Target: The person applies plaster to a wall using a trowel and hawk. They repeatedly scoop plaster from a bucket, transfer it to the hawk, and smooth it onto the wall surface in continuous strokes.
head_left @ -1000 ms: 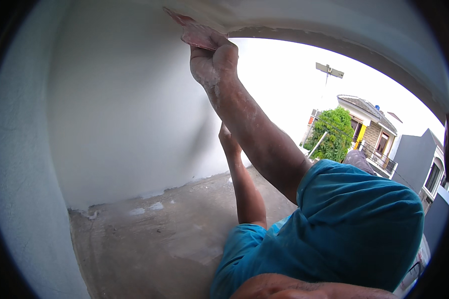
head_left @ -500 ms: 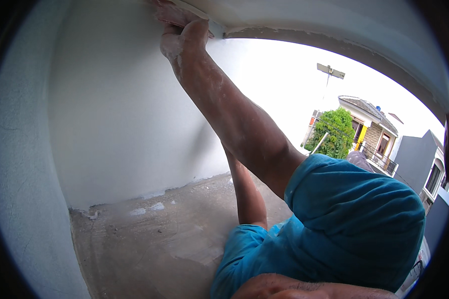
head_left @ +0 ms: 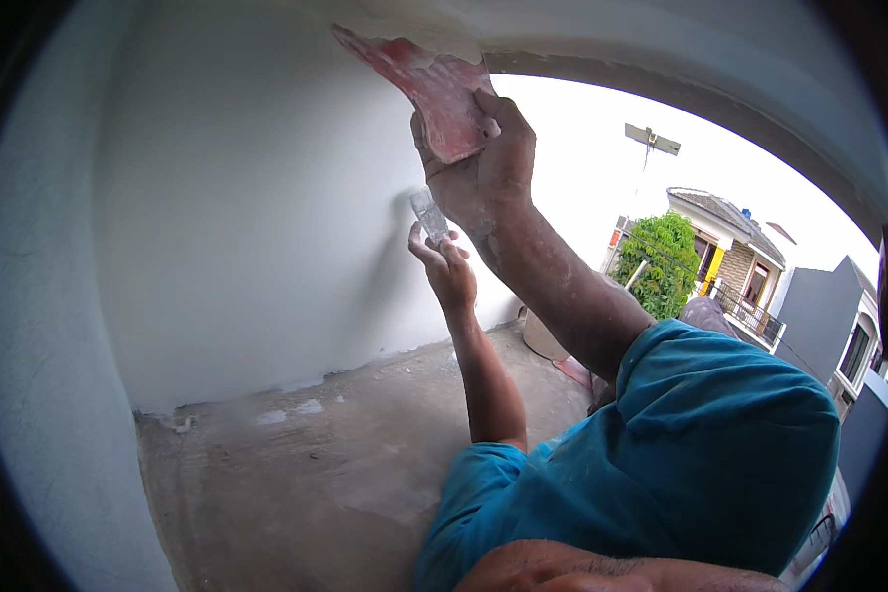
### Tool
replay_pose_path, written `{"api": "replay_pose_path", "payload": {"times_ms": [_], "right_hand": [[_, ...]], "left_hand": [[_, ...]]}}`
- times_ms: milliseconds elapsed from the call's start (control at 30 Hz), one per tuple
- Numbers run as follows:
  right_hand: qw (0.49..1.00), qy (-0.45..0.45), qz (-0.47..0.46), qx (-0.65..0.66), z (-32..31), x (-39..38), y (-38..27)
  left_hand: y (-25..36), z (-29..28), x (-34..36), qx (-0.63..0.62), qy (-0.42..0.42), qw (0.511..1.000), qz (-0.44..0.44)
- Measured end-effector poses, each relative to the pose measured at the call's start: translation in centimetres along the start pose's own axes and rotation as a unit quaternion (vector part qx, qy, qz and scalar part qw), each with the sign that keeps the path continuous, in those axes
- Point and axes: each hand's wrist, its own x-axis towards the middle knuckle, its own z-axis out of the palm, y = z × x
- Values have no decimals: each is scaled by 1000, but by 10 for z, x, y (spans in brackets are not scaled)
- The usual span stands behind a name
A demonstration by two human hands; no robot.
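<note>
High in the head view, my right hand [head_left: 493, 168] grips a flexible pink scraper [head_left: 449, 123], smeared with pale filler, with its wide edge up by the white underside overhead [head_left: 395, 15]. Below and left of that hand, my left hand [head_left: 449, 271] has its fingers round a small translucent, putty-smeared tool [head_left: 427, 212], its exact kind unclear, held in front of the white wall [head_left: 247, 227]. Both forearms rise from blue sleeves at the lower right.
A rough concrete surface [head_left: 266, 493] with white patches runs along the wall's foot. A round container [head_left: 543, 340] stands at its far end. The left wall [head_left: 39, 296] is close. Beyond the curved opening are houses [head_left: 735, 257], a tree [head_left: 661, 261] and a pole-mounted panel [head_left: 651, 140].
My right hand has swung right and down from where it was half a second ago, showing more of the pink scraper. My left hand and its translucent tool, hidden then, now show.
</note>
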Motion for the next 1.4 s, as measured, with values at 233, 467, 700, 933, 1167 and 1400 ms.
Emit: {"api": "replay_pose_path", "payload": {"times_ms": [233, 467, 700, 933, 1167, 1400], "right_hand": [[964, 38, 155, -212, -42, -46, -27], [940, 43, 190, -280, -50, -57, -31], [748, -162, 135, -630, -95, -49, -85], [571, -182, 246, -762, -89, -65, -105], [576, -44, 202, -791, -131, -96, -162], [482, -85, 125, -863, -144, -130, -243]], "left_hand": [[66, 4, -13, -41, 16, 996, 81], [77, 14, -20, -291, -105, 943, 119], [108, 17, -18, -272, -15, 960, 64], [104, 35, -34, -197, -133, 971, -8], [122, 8, -29, -182, -68, 980, 34], [179, -22, 15, -253, 97, 943, 195]]}}
